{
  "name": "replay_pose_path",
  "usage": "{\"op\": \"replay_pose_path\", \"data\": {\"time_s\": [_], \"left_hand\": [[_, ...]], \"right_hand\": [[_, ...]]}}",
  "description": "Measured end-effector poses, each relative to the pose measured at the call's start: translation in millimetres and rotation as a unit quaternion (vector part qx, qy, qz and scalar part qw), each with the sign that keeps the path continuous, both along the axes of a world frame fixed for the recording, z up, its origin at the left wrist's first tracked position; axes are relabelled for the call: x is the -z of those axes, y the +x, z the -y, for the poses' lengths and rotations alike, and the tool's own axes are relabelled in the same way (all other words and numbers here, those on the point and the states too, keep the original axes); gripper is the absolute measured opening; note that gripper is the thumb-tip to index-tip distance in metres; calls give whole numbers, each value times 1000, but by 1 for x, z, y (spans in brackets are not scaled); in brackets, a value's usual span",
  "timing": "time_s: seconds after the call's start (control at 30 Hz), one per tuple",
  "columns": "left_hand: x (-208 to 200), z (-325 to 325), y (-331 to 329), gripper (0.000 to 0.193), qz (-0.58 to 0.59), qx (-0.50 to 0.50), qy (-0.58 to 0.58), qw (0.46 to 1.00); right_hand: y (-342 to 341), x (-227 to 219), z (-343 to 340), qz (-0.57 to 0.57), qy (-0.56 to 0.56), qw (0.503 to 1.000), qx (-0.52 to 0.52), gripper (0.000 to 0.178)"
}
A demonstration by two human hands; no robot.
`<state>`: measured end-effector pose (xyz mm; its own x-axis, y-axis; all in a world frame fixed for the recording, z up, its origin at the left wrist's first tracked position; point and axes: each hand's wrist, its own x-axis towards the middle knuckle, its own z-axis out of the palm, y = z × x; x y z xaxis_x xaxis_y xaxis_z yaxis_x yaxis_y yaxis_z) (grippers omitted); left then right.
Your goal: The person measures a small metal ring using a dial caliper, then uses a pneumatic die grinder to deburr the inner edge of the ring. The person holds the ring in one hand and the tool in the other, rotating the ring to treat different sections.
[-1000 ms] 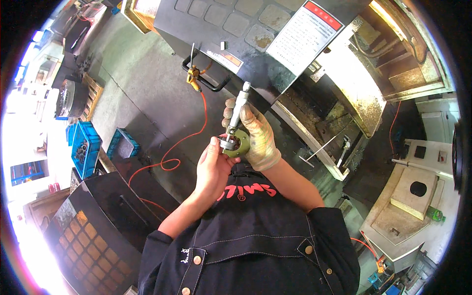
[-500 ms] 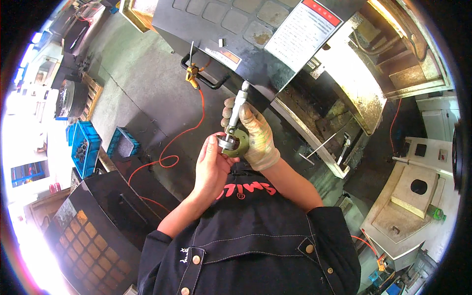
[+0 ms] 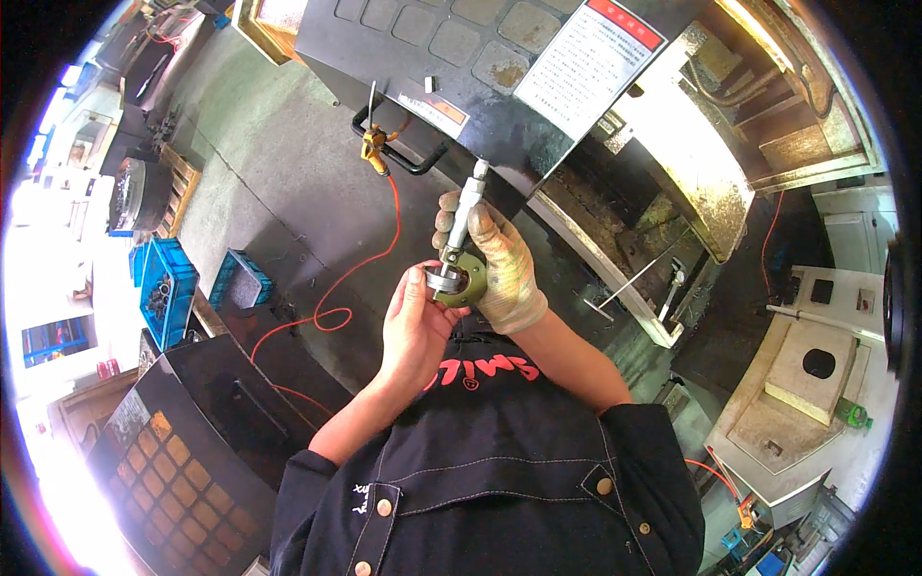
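Observation:
In front of my chest, my right hand [image 3: 504, 269], in a soiled work glove, is closed round a micrometer [image 3: 463, 219]. Its silver barrel points up and away, and its green curved frame sits against my palm. My bare left hand [image 3: 416, 312] pinches a small metal ring [image 3: 443, 279] between thumb and fingers. The ring lies within the micrometer's frame, by the measuring tip. Whether both measuring faces touch it is too small to tell.
A dark machine door [image 3: 432, 58] with a black handle stands ahead; a yellow air gun [image 3: 375, 144] on an orange hose [image 3: 395, 216] hangs there. At right is an open machine bay with a T-shaped rod [image 3: 624, 288]. Blue crates [image 3: 165, 288] of parts stand left.
Almost nothing differs. Both hands, the micrometer and the ring hold nearly the same place; the surroundings have shifted very slightly in the picture.

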<state>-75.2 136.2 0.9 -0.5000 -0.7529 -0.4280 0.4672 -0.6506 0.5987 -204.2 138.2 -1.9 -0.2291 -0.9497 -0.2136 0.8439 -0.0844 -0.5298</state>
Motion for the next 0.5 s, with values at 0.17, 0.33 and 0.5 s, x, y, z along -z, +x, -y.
{"op": "replay_pose_path", "data": {"time_s": [0.17, 0.33, 0.5], "left_hand": [[0, 1, -1, 31, 11, -1, -2, 1000], [4, 1, -2, 30, 5, 0, -10, 1000], [6, 1, -2, 30, 7, 2, -8, 1000]], "right_hand": [[-1, 4, 1, 10, -13, 1000, -6, 47], [-1, 5, 0, 3, -14, 1000, -8, 48], [-2, 2, 0, -9, -4, 1000, -10, 50]]}}
